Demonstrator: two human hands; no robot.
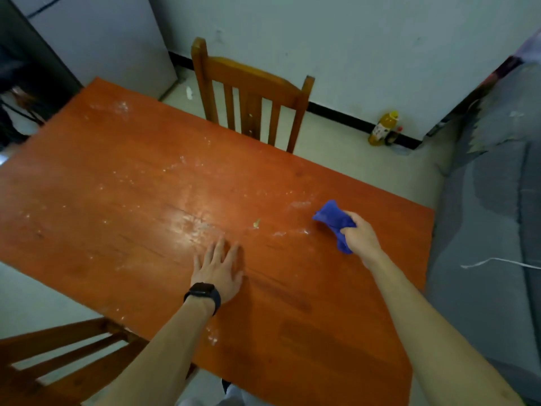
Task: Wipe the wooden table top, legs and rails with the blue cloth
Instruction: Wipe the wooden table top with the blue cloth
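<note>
Step in hand, as judged: wiping of the table top, at or near its start; legs and rails are hidden beneath the top and presumably not yet addressed.

Nearest the camera, a wooden chair (58, 356) stands at the wooden table's (117, 186) near-left edge. On the table's near-centre the left hand (218, 268) lies flat, fingers straight and slightly spread, palm pressed to the wood; a dark wristwatch (203, 290) sits on that wrist. Toward the table's right end the right hand (358, 232) has its fingers curled tight round the blue cloth (333, 219), which is bunched, one end protruding forward and another hanging below the fist. Whether the cloth touches the surface cannot be told.

Surface condition: orange-brown wood, glossy, with white powdery smears across its centre and far-left corner, and a small pale scrap (256, 223) between the hands.

Next move, as judged: lower the cloth onto the smears beside it and sweep leftward, the flat hand steadying.

Beyond the table's far edge stands a second wooden chair (251, 92).
</note>
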